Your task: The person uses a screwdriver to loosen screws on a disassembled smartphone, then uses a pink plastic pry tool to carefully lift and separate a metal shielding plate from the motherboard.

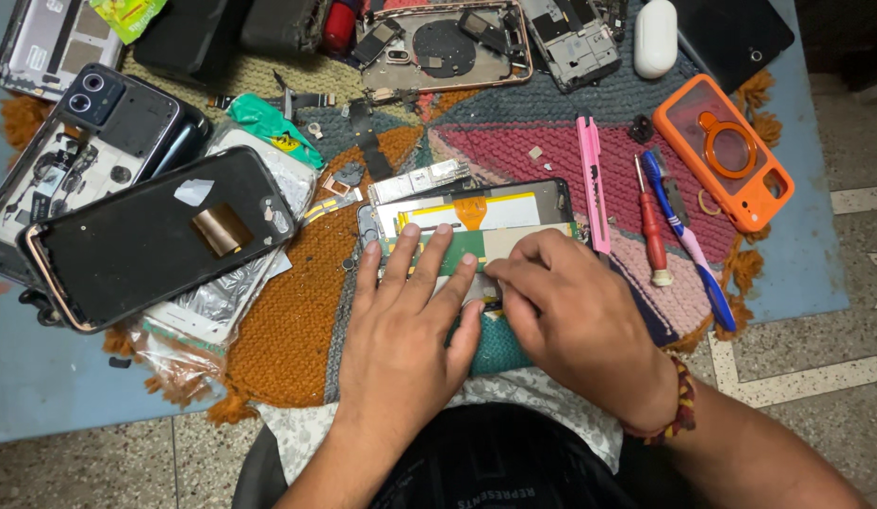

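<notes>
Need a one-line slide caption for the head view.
Both hands, left hand and right hand, press on an opened phone on a woven mat.

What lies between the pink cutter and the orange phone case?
In the head view, a red screwdriver and a blue tool lie side by side on the mat.

Opened phone [476,221] on mat [287,330]; screwdriver [651,226] right; back cover [155,240] left.
</notes>
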